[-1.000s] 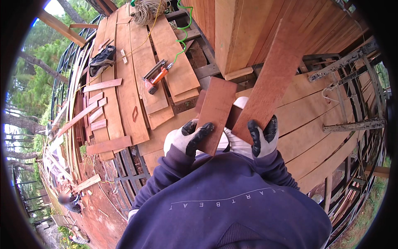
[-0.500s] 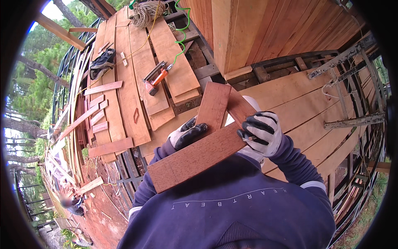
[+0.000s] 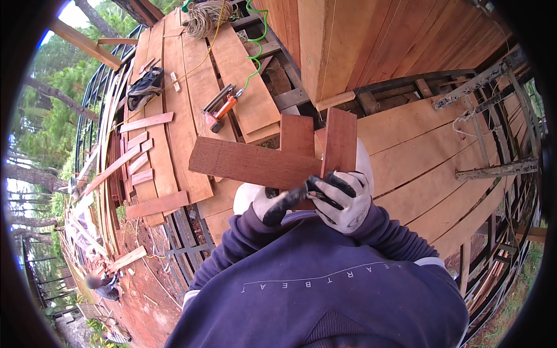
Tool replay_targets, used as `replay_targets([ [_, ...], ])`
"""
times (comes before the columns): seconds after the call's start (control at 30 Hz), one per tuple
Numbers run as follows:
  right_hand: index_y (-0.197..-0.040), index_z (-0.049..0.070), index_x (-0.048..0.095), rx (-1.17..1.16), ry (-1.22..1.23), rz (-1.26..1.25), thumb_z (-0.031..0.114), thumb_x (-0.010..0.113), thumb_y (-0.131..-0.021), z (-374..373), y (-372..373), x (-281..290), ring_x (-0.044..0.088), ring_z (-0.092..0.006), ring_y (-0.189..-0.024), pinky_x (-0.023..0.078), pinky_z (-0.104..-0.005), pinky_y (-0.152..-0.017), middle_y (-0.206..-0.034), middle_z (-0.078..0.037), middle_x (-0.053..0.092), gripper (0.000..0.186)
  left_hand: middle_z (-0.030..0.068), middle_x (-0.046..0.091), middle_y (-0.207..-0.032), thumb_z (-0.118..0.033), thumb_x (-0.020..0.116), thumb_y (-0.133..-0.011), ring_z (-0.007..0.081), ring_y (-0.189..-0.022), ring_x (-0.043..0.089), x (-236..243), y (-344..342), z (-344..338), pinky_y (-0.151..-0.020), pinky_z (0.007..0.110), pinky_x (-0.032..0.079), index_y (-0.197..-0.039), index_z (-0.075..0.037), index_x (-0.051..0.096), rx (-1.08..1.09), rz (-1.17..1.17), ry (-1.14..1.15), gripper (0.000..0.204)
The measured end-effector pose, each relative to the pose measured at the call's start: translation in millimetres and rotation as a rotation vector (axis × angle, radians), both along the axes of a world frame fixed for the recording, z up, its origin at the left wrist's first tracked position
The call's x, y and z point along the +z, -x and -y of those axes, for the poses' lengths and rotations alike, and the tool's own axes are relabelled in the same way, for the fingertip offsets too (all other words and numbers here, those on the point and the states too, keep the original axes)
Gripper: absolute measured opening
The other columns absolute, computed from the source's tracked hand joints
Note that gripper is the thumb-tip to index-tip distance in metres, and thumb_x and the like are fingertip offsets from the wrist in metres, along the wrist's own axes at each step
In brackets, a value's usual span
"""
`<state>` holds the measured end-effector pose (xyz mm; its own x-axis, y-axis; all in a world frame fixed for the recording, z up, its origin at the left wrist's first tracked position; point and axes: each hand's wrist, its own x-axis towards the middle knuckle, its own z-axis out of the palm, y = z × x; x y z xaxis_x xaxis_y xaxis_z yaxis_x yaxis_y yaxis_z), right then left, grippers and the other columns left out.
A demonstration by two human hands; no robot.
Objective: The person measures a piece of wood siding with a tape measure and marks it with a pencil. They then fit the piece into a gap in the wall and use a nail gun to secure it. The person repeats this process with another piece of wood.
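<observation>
Three reddish boards [image 3: 255, 163] bunched at chest height above the plank deck [image 3: 418, 162]. Left hand [image 3: 271, 204] and right hand [image 3: 342, 197], both gloved, clamp their lower ends. Since half a second ago the long board swung up from low-left to level; grip being re-sorted, likely.

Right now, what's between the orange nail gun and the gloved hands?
In the head view, the long reddish board held crosswise in both hands lies between the orange nail gun and the left hand and right hand.
</observation>
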<state>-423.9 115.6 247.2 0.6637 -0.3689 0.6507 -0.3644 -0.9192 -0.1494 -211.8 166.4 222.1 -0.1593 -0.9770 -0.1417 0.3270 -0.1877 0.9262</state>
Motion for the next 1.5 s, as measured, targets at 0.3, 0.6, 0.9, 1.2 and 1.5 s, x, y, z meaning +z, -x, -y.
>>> replay_targets([
  [0.3,-0.135,0.005,0.042,-0.256,-1.220,1.015,-0.004,0.066,-0.075,0.7,9.6,1.0,0.057,-0.0190,-0.100,0.050,-0.0317,-0.082,-0.116,-0.011,0.054,0.065,0.0143,0.065,-0.107,-0.003,0.062,-0.083,0.0243,-0.099,0.063,19.9,-18.9,-8.3,-0.085,0.034,0.051,-0.110,0.003,0.062,0.062,0.109,-0.094,0.027],
  [0.6,-0.116,0.003,0.054,-0.097,-1.694,0.839,0.006,0.072,-0.078,-5.1,27.4,-21.5,0.059,-0.0198,-0.106,0.051,-0.0347,-0.088,-0.118,-0.011,0.058,0.042,0.0104,0.069,-0.097,-0.014,0.059,-0.091,0.0178,-0.089,0.066,17.2,-18.3,-11.7,-0.077,0.029,0.052,-0.106,0.000,0.065,-0.062,0.041,-0.231,0.021],
  [0.9,-0.090,0.017,0.067,0.157,-0.051,0.152,0.014,0.078,-0.066,13.6,14.4,-1.9,0.055,-0.0273,-0.112,0.045,-0.0460,-0.097,-0.116,-0.002,0.062,0.027,0.0162,0.058,-0.122,-0.031,0.063,-0.087,0.0262,-0.106,0.061,-90.8,-30.8,-15.6,-0.088,0.039,0.051,-0.132,-0.001,0.045,0.060,-0.154,-0.073,0.057],
  [1.2,-0.116,0.010,0.063,0.151,-0.220,-0.022,0.009,0.063,-0.061,32.5,6.9,21.5,0.045,-0.0340,-0.126,0.033,-0.0557,-0.107,-0.128,-0.013,0.053,0.054,0.0161,0.061,-0.111,0.012,0.071,-0.067,0.0306,-0.102,0.062,10.9,-37.6,27.5,-0.086,0.038,0.051,-0.118,-0.002,0.056,0.213,0.934,0.829,0.055],
  [1.5,-0.132,-0.002,0.044,0.013,-1.551,0.870,0.011,0.059,-0.093,9.5,-2.1,-17.6,0.057,-0.0164,-0.109,0.045,-0.0284,-0.095,-0.122,-0.011,0.056,0.044,0.0051,0.068,-0.099,-0.009,0.065,-0.088,0.0129,-0.090,0.063,38.2,-12.1,19.7,-0.081,0.027,0.049,-0.110,0.001,0.061,0.194,-0.030,-0.010,0.024],
])
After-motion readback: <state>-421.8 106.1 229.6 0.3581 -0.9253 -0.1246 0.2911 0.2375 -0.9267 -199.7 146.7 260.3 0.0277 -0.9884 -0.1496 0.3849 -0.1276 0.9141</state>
